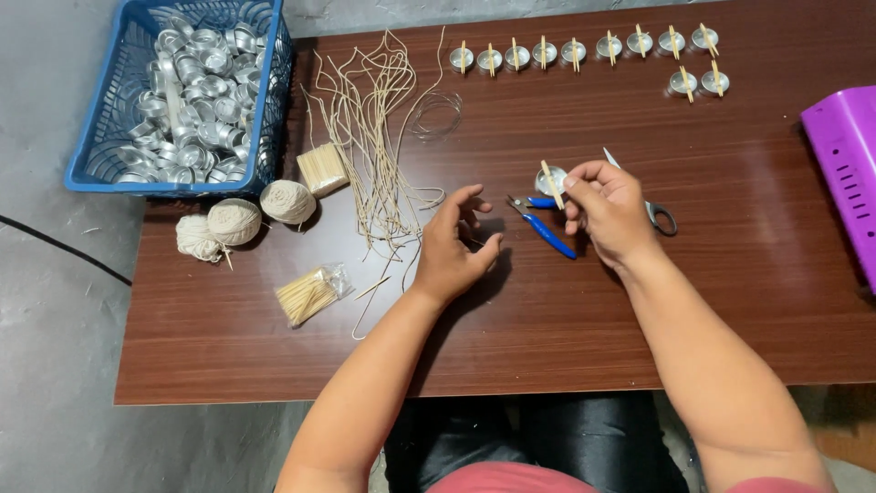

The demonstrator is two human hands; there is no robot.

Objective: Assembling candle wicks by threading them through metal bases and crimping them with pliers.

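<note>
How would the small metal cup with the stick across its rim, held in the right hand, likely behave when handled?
The small metal cup looks thin-walled, so it is probably very light and easily dented. The stick merely lies across its rim, so it may slip off if tilted. The right hand pinches it lightly.

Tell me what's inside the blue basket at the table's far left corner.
The blue basket is heaped with small silver metal cups, empty and jumbled at all angles. Anything beneath the top layer, and the basket's bottom, are covered by the pile.
</note>
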